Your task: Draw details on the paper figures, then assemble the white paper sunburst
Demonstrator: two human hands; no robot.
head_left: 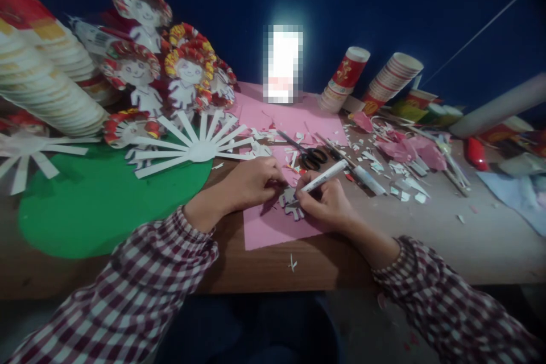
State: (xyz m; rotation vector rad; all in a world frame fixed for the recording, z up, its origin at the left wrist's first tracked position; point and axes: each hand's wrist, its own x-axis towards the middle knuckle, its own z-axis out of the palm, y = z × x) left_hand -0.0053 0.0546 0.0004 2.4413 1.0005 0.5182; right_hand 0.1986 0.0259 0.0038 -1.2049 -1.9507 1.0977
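Note:
My right hand (326,199) grips a white marker pen (326,175), its tip down over a small white paper doll cutout (293,210) with dark outlined edges. The cutout lies on a pink paper sheet (260,230). With fingers curled, my left hand (258,182) is at the cutout's upper left edge and seems to hold it; the fingertips are partly hidden. Just beyond the hands lie black-handled scissors (313,156). A white paper piece cut into a fan of strips (202,151) rests left of my left hand.
A green round mat (106,210) covers the left of the wooden table. Finished paper dolls with red and yellow rims (187,71) stand behind it. Paper cup stacks (42,77) lean at left; more cups (392,77) are at back right. Paper scraps (401,169) litter the right. A bright blurred screen (284,62) stands behind.

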